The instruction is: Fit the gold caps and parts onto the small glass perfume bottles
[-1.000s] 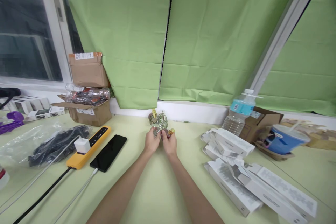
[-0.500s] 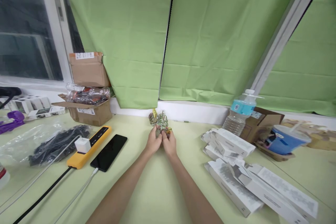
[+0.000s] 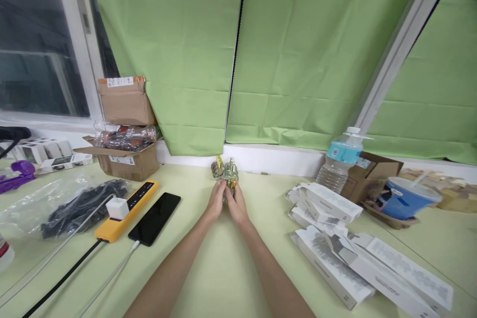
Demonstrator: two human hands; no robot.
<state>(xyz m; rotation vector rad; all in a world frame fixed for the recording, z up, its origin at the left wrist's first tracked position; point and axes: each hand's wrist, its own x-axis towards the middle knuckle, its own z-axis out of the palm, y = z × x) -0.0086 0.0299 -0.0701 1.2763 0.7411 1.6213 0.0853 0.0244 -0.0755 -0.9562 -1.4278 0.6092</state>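
At the middle of the table, towards the back, a small cluster of shiny green, silver and gold parts (image 3: 230, 168) stands just beyond my fingertips; its exact kind I cannot make out. My left hand (image 3: 216, 199) is closed against its near left side. Opposite it, my right hand (image 3: 236, 204) is closed on the near right side, with a bit of gold showing by the fingers. The two hands nearly touch, and they hide the lower part of the cluster.
To the left lie a black phone (image 3: 154, 218), a yellow power strip (image 3: 126, 211) with a white charger, and a bagged dark item (image 3: 84, 206). Cardboard boxes (image 3: 126, 159) stand behind. White cartons (image 3: 331, 263), a water bottle (image 3: 339, 159) and a blue cup (image 3: 406, 198) are on the right.
My hands have drawn closer together with straighter fingers. The gold bit by my right fingers has shifted slightly left. The cluster stays nearly in place.
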